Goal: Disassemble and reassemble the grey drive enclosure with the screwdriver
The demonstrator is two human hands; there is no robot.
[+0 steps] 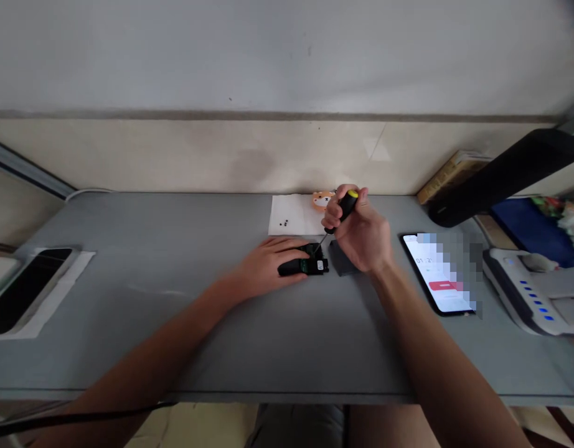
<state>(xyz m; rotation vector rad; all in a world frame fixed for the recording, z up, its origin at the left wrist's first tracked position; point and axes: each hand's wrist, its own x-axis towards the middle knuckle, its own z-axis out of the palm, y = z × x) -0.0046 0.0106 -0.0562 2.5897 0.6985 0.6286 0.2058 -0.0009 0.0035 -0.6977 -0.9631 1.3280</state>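
A small black device with an exposed green circuit board point(304, 266) lies on the grey table, a white label near its right end. My left hand point(274, 264) grips it from the left, its fingers along the top and thumb along the near edge. In my right hand point(362, 230) is a screwdriver point(347, 208) with a black handle and yellow cap, the fingers closed round it. Its thin shaft slants down to the circuit board; the exact spot under the tip is too small to tell. A dark flat piece point(342, 260) lies partly hidden beneath my right hand.
Behind the device, a white paper point(282, 208) carries several tiny dark screws point(284, 223) and an orange animal-faced trinket point(322, 200). A lit phone point(436, 274), a white power strip point(534, 289) and a black cylinder point(502, 180) stand right. Another dark phone point(28, 289) lies far left.
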